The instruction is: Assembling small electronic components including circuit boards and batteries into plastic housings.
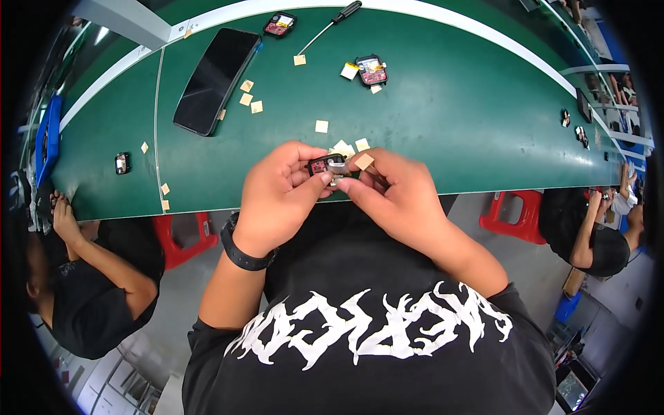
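Note:
Near the table's front edge, my left hand (283, 190) is closed round a small black device case (319, 166) with a red circuit board inside. A silvery flat piece (337, 168) stands at the case's right side, between my hands. My right hand (398, 194) is closed beside it, thumb tip by the piece. A slim dark thing (377, 179) shows under its fingers; its kind is hard to make out. A beige square pad (364, 162) lies against my right index finger. More beige pads (342, 148) lie just beyond the case.
A large black phone-like slab (216, 81) lies at the far left, with a screwdriver (330, 26) beyond. Open device cases (372, 70) and loose beige pads (246, 99) are scattered about the green table (456, 131). People sit left and right, near red stools (513, 216).

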A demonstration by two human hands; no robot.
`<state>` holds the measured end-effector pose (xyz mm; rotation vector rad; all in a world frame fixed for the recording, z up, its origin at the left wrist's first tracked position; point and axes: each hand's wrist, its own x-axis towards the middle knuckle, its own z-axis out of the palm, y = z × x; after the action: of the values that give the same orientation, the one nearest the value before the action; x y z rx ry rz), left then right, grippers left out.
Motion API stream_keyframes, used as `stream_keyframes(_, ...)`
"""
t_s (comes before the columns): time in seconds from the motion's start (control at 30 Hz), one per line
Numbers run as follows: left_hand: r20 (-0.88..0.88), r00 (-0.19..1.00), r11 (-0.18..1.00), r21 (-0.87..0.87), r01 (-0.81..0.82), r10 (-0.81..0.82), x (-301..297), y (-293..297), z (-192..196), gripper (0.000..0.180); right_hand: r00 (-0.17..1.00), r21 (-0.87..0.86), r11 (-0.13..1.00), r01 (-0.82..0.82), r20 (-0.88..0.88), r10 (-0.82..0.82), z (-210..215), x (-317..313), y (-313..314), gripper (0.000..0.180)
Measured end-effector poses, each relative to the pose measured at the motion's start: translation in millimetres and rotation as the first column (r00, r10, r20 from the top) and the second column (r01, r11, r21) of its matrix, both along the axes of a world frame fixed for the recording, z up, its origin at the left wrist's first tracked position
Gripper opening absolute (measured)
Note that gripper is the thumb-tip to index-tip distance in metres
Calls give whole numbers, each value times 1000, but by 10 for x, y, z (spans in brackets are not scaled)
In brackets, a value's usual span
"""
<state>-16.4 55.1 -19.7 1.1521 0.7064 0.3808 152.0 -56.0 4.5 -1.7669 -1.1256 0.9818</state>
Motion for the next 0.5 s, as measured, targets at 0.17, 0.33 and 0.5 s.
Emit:
stream_keyframes(0.17, 3, 1000, 997, -72, 16, -16, -5, 25, 44, 24, 981, -1, 996, 93, -172, -92, -90, 14, 59, 17)
stream_keyframes(0.33, 41, 998, 965, -253, 64, -56, -68, 31, 101, 30, 961, -16, 998, 67, -269, -69, -24, 108, 167, 15)
stream_keyframes(0.5, 91, 996, 983, -181, 4, 13, -94, -89, 242, 32, 950, -3, 999, 54, -308, -53, 114, 84, 132, 22)
